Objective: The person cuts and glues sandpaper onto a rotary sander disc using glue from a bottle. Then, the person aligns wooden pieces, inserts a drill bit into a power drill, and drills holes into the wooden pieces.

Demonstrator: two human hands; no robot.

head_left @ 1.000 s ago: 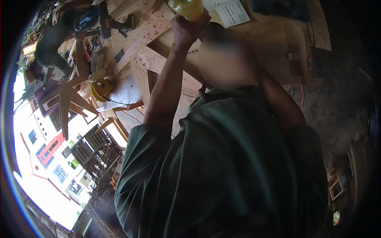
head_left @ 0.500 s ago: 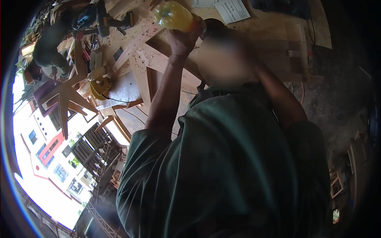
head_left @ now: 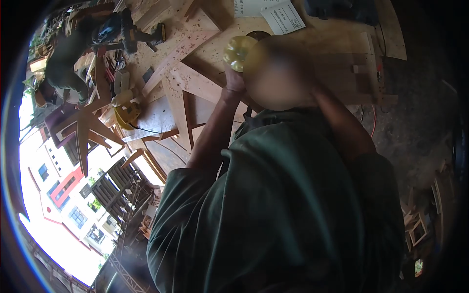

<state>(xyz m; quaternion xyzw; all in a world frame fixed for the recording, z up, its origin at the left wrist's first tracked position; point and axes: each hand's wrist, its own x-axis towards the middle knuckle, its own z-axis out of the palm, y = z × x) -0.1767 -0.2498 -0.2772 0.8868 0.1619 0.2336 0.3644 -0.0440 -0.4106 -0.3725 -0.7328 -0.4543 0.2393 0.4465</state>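
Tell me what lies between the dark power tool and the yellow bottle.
In the head view, a slanting wooden plank with reddish flecks crosses the stretch from the dark power tool to the yellow bottle.

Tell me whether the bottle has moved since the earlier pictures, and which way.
Yes. Against the printed sheet, the bottle has come down the picture: earlier about level with it, now below and to its left.

The left forearm [head_left: 215,127] reaches forward and slants inward, the left hand [head_left: 235,80] closed in a grip. The right forearm [head_left: 344,119] angles inward too, bent at the elbow; blur hides the right hand.
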